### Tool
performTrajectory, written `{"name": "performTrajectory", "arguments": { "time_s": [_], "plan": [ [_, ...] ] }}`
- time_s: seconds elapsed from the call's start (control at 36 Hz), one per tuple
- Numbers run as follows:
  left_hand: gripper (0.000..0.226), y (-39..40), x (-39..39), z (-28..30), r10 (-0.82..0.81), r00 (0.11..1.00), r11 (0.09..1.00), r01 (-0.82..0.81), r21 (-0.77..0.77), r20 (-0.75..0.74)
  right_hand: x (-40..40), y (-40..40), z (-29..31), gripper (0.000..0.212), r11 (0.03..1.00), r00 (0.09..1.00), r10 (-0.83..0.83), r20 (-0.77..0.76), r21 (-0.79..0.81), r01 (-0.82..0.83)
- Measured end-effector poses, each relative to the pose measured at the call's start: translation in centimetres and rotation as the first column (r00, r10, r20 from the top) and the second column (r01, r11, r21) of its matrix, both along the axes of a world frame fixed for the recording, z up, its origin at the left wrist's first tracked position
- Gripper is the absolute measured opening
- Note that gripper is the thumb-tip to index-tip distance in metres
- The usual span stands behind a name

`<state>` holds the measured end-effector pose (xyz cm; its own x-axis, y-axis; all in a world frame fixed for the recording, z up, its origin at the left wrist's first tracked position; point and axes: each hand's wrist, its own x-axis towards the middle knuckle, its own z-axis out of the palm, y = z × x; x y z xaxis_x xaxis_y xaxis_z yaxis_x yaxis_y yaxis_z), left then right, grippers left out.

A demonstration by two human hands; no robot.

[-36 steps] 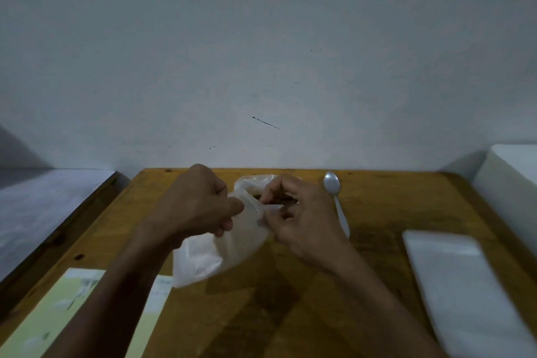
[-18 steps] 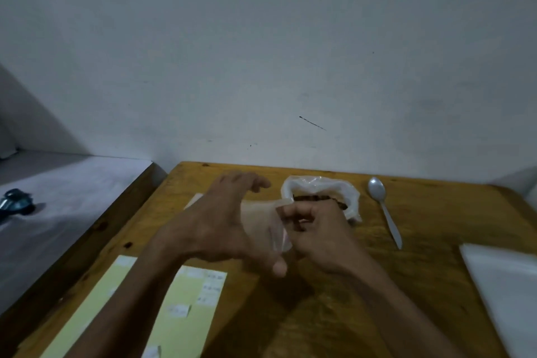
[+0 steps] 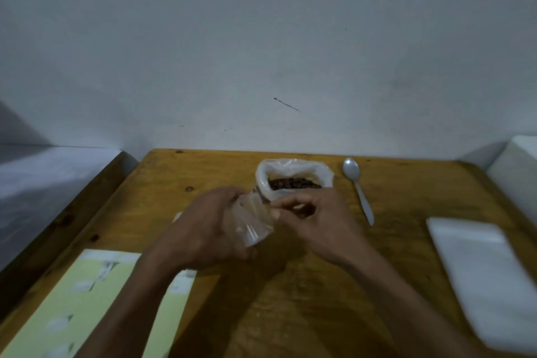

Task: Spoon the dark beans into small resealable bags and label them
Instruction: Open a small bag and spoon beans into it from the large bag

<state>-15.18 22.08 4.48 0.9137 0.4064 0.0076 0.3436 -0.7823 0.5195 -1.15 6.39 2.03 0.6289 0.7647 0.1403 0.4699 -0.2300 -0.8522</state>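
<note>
I hold a small clear resealable bag (image 3: 252,219) between both hands above the wooden table (image 3: 290,299). My left hand (image 3: 207,229) grips its left side, fingers curled round it. My right hand (image 3: 312,219) pinches its upper right edge. Just behind my hands stands an open plastic bag (image 3: 293,174) with dark beans (image 3: 293,183) inside. A metal spoon (image 3: 358,187) lies on the table to the right of that bag, bowl toward the wall.
A yellow label sheet (image 3: 72,308) with white stickers lies at the near left. A stack of white flat bags (image 3: 482,267) lies at the right. A white block (image 3: 520,171) stands at the far right edge; a grey surface (image 3: 43,180) lies left of the table.
The view has shifted, bringing the bean bag and spoon into plain sight. My left hand went from spread fingers to gripping the small bag, which now stands more upright.
</note>
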Motion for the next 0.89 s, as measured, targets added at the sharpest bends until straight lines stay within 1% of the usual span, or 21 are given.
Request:
{"name": "performTrajectory", "arguments": {
  "time_s": [0.06, 0.11, 0.17, 0.22, 0.28, 0.33, 0.44, 0.56, 0.61, 0.64, 0.72, 0.78, 0.89],
  "plan": [
    [0.086, 0.0, 0.3, -0.6, 0.041, 0.998, 0.999, -0.040, -0.018, 0.046, 1.7, -1.3, 0.3, 0.009, 0.991, 0.991, -0.130, 0.031, 0.032, 0.129],
    [0.089, 0.2, 0.8, -1.2, 0.083, 0.993, 0.997, -0.083, -0.007, 0.083, 4.0, -2.6, 0.3, 0.006, 0.960, 0.954, -0.278, 0.113, -0.009, 0.280],
    [0.091, 0.3, 1.3, -1.7, 0.120, 0.986, 0.992, -0.122, 0.012, 0.117, 6.7, -3.8, -0.3, 0.008, 0.890, 0.886, -0.403, 0.231, -0.128, 0.438],
    [0.091, 0.2, 1.8, -2.1, 0.157, 0.979, 0.987, -0.160, 0.015, 0.132, 9.0, -4.7, -1.2, 0.014, 0.787, 0.831, -0.456, 0.318, -0.293, 0.544],
    [0.096, 0.1, 2.2, -2.6, 0.172, 0.977, 0.984, -0.175, 0.017, 0.125, 10.3, -5.3, -2.0, 0.024, 0.704, 0.823, -0.453, 0.343, -0.429, 0.566],
    [0.099, 0.0, 2.5, -3.0, 0.187, 0.975, 0.982, -0.189, 0.007, 0.120, 10.6, -5.4, -2.3, 0.031, 0.664, 0.829, -0.432, 0.355, -0.497, 0.559],
    [0.103, -0.1, 3.2, -3.5, 0.207, 0.973, 0.978, -0.208, -0.001, 0.101, 10.3, -4.9, -2.7, 0.031, 0.634, 0.812, -0.430, 0.396, -0.507, 0.583],
    [0.105, 0.1, 3.3, -3.9, 0.210, 0.973, 0.978, -0.208, -0.034, 0.097, 10.2, -4.1, -2.9, 0.028, 0.605, 0.804, -0.478, 0.352, -0.531, 0.593],
    [0.105, 0.3, 3.1, -4.1, 0.218, 0.970, 0.976, -0.215, -0.039, 0.105, 10.1, -3.9, -2.7, 0.024, 0.622, 0.790, -0.533, 0.304, -0.492, 0.609],
    [0.104, 0.4, 3.1, -4.1, 0.220, 0.970, 0.975, -0.216, -0.043, 0.108, 10.0, -3.8, -2.7, 0.022, 0.637, 0.773, -0.570, 0.279, -0.443, 0.630],
    [0.105, 0.7, 2.9, -3.9, 0.223, 0.969, 0.974, -0.218, -0.059, 0.103, 10.0, -3.6, -2.3, 0.018, 0.670, 0.709, -0.671, 0.217, -0.232, 0.705],
    [0.105, 0.9, 2.9, -3.8, 0.222, 0.969, 0.974, -0.216, -0.062, 0.107, 9.9, -3.4, -1.5, 0.012, 0.688, 0.694, -0.698, 0.176, -0.103, 0.718],
    [0.103, 0.9, 2.9, -3.7, 0.224, 0.967, 0.974, -0.217, -0.072, 0.123, 9.2, -3.2, 0.8, 0.021, 0.695, 0.687, -0.719, 0.109, 0.120, 0.709]
  ]
}}
